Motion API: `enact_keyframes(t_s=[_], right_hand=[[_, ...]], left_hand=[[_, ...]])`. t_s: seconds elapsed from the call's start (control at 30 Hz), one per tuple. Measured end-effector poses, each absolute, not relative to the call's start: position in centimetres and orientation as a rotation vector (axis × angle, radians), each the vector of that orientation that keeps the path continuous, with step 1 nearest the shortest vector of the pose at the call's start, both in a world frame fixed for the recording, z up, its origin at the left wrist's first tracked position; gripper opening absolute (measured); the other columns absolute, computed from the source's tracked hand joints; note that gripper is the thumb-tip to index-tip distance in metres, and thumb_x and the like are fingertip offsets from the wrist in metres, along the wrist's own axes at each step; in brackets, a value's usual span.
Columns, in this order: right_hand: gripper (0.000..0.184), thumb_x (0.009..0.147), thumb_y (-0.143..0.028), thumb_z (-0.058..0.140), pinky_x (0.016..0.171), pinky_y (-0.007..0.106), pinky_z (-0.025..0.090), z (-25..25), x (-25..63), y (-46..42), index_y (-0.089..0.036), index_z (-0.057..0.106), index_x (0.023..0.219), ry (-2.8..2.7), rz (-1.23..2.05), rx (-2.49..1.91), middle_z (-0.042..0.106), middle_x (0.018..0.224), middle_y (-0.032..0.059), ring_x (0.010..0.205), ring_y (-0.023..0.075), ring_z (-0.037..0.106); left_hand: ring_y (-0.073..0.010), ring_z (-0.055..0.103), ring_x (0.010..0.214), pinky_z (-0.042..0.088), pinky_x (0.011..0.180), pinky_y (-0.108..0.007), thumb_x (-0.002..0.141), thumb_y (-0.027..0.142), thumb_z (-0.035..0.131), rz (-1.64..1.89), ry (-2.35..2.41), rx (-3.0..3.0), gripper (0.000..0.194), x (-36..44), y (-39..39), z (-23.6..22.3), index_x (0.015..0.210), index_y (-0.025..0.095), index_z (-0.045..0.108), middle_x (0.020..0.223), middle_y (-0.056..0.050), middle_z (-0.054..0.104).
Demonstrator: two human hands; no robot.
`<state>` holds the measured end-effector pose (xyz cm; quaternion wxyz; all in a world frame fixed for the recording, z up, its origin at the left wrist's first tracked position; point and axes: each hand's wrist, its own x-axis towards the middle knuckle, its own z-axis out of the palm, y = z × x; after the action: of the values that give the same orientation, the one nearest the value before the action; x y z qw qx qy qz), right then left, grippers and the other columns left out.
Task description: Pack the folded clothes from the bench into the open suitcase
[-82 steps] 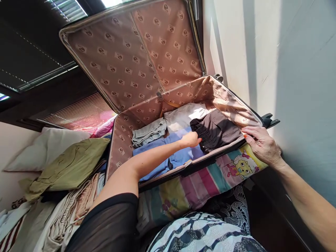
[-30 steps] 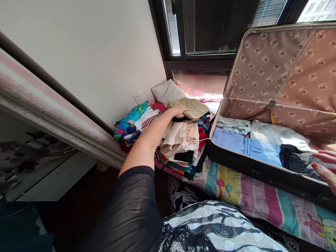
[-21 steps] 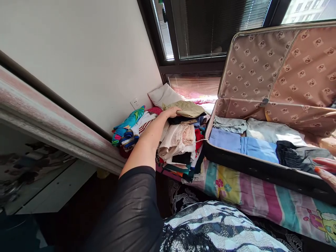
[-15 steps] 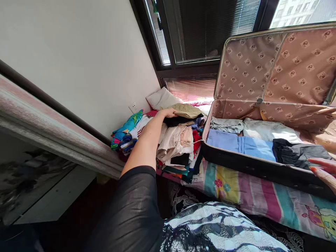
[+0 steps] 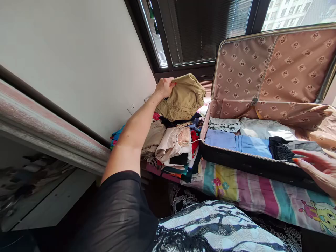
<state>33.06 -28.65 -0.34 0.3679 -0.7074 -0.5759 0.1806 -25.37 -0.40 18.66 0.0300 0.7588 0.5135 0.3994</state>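
My left hand is closed on a corner of a folded khaki garment, raised above the clothes piles and hanging partly unfolded; whether it is trousers or shorts I cannot tell. Beneath it, a stack of folded clothes in beige, black, red and green sits left of the suitcase. My right hand hovers at the front rim of the open suitcase, fingers apart and holding nothing. Inside the case lie blue folded clothes, a grey folded piece, a pale grey garment and dark clothes.
The suitcase lid stands upright against the window side. Under the case is a striped quilt. A white wall with a socket bounds the left. A white cord crosses the clothes stack near the case.
My left hand has lifted the khaki garment up off the pile, uncovering beige folded clothes. My right hand has come further into view, moving left along the suitcase's front rim.
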Motion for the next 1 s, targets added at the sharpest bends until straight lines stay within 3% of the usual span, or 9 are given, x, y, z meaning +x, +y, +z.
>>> enact_keyframes(t_s=[0.1, 0.2, 0.33, 0.53, 0.67, 0.73, 0.83, 0.9, 1.0], right_hand=[[0.069, 0.060, -0.073, 0.084, 0.100, 0.056, 0.059, 0.9, 28.6, -26.9, -0.038, 0.075, 0.118, -1.379, 0.755, -1.696, 0.078, 0.115, 0.0126, 0.104, 0.0359, 0.075], [0.095, 0.052, -0.067, 0.094, 0.109, 0.055, 0.058, 0.7, 24.0, -24.5, -0.032, 0.064, 0.135, -1.332, 1.039, -1.432, 0.070, 0.139, 0.0147, 0.127, 0.0367, 0.069], [0.122, 0.047, -0.071, 0.097, 0.117, 0.057, 0.053, 0.1, 18.7, -20.2, -0.034, 0.050, 0.153, -1.239, 1.247, -1.101, 0.058, 0.156, 0.0151, 0.147, 0.0374, 0.056], [0.093, 0.059, -0.091, 0.080, 0.116, 0.057, 0.052, 1.8, 15.9, -15.3, -0.029, 0.072, 0.128, -1.064, 1.524, -0.637, 0.073, 0.135, 0.0115, 0.145, 0.0373, 0.056], [0.098, 0.067, -0.103, 0.061, 0.110, 0.059, 0.056, 2.4, 16.3, -16.7, -0.028, 0.071, 0.130, -0.978, 1.582, -0.579, 0.077, 0.126, 0.0111, 0.138, 0.0370, 0.062], [0.090, 0.071, -0.093, 0.070, 0.107, 0.056, 0.059, 2.4, 16.2, -17.9, -0.025, 0.071, 0.131, -0.978, 1.599, -0.609, 0.078, 0.122, 0.0112, 0.132, 0.0357, 0.067], [0.067, 0.067, -0.052, 0.093, 0.101, 0.051, 0.064, 2.5, 16.0, -19.2, -0.021, 0.071, 0.123, -0.949, 1.621, -0.704, 0.080, 0.110, 0.0108, 0.118, 0.0340, 0.074], [0.058, 0.060, -0.027, 0.092, 0.097, 0.048, 0.066, 2.8, 16.3, -19.5, -0.020, 0.072, 0.114, -0.887, 1.596, -0.786, 0.080, 0.101, 0.0086, 0.105, 0.0320, 0.077], [0.048, 0.057, -0.014, 0.083, 0.093, 0.046, 0.068, 3.9, 18.5, -19.3, -0.019, 0.071, 0.104, -0.789, 1.515, -0.876, 0.080, 0.093, 0.0065, 0.093, 0.0293, 0.078]], left_hand=[[-0.0254, 0.065, 0.098, 0.050, 0.089, -0.033, 0.101, 0.053, 0.068, 1.241, 1.406, 2.433, 0.039, -23.2, -2.6, 20.9, 0.079, 0.021, 0.063, 0.074, -0.005, 0.063], [-0.0263, 0.066, 0.104, 0.052, 0.094, -0.035, 0.103, 0.057, 0.066, 1.246, 1.244, 2.415, 0.042, -20.5, -4.6, 21.9, 0.087, 0.018, 0.067, 0.079, -0.004, 0.064], [-0.0262, 0.069, 0.111, 0.055, 0.096, -0.037, 0.105, 0.059, 0.062, 1.229, 0.971, 2.251, 0.046, -16.6, -6.2, 21.5, 0.100, 0.015, 0.071, 0.092, -0.005, 0.070], [-0.0265, 0.076, 0.108, 0.061, 0.094, -0.040, 0.099, 0.060, 0.072, 1.214, 0.852, 1.882, 0.045, -11.9, -6.4, 18.2, 0.106, 0.016, 0.073, 0.099, -0.008, 0.078], [-0.0282, 0.078, 0.097, 0.062, 0.087, -0.038, 0.095, 0.054, 0.078, 1.109, 1.020, 1.670, 0.039, -10.6, -5.8, 14.9, 0.097, 0.016, 0.075, 0.088, -0.008, 0.078], [-0.0265, 0.078, 0.089, 0.061, 0.080, -0.034, 0.094, 0.047, 0.079, 1.039, 1.131, 1.568, 0.031, -10.1, -5.4, 13.2, 0.091, 0.016, 0.075, 0.082, -0.007, 0.078], [-0.0212, 0.073, 0.076, 0.057, 0.070, -0.027, 0.089, 0.039, 0.084, 0.943, 1.215, 1.450, 0.024, -8.7, -4.6, 11.1, 0.086, 0.017, 0.074, 0.077, -0.005, 0.076], [-0.0179, 0.069, 0.071, 0.055, 0.066, -0.025, 0.088, 0.041, 0.085, 0.918, 1.204, 1.423, 0.028, -7.6, -4.1, 10.3, 0.084, 0.017, 0.072, 0.074, -0.004, 0.074], [-0.0139, 0.065, 0.066, 0.054, 0.066, -0.024, 0.090, 0.047, 0.084, 0.954, 1.182, 1.423, 0.034, -6.4, -3.7, 9.8, 0.084, 0.017, 0.069, 0.073, -0.002, 0.070]])
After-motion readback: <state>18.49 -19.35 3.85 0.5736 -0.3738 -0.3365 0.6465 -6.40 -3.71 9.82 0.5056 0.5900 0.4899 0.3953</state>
